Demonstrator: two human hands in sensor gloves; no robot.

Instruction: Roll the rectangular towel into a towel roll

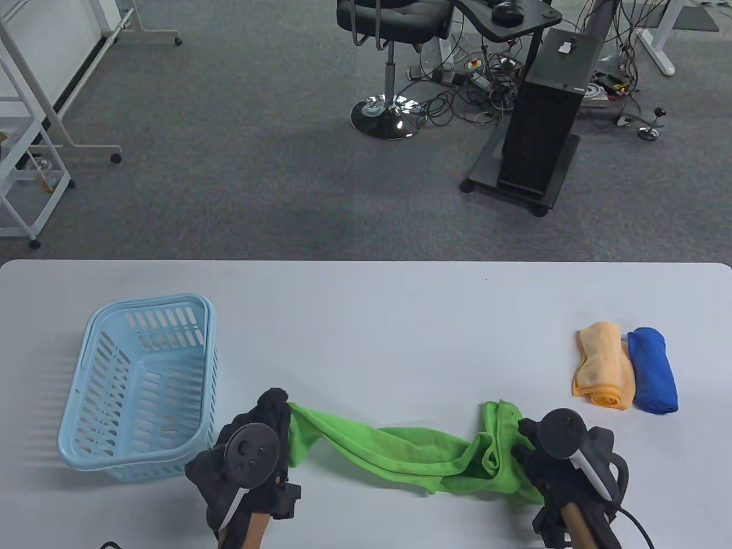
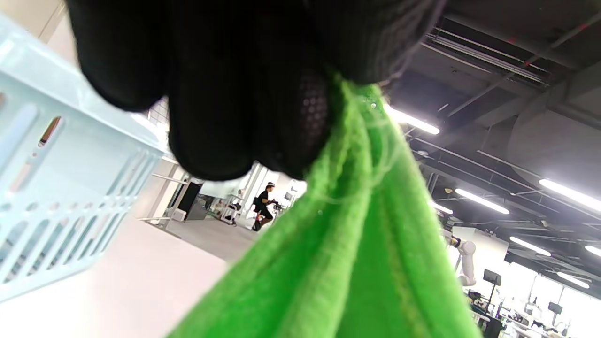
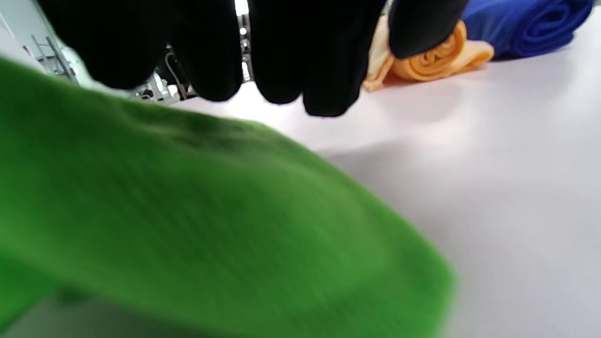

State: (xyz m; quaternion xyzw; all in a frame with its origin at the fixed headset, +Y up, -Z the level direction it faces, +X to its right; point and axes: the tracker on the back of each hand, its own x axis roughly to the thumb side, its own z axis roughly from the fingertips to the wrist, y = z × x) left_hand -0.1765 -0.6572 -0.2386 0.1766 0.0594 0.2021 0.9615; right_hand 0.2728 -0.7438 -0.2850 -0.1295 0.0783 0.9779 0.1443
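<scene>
Green towel: unrolled and bunched lengthwise into a sagging band near the bench's near edge — its long axis runs left to right, parallel to that edge, one end at each hand. The middle droops onto the bench; the right end is crumpled into loose folds.
Left hand: its fingers are curled round the towel's left end, pinching the gathered cloth; in the left wrist view the fabric fans out below them.
Right hand: at the towel's right end, its fingers curled above the cloth — whether they actually grip it, I cannot tell, as the tracker hides the contact from above and the wrist view is blurred.
Blue basket: light blue slotted plastic, near the bench's left edge, just beside the left hand.
Orange towel roll: rolled, lying near the bench's right edge, long axis running from far to near.
Blue towel roll: rolled, touching the orange one on its right, parallel to it.
Bench: white surface carrying all of these.
</scene>
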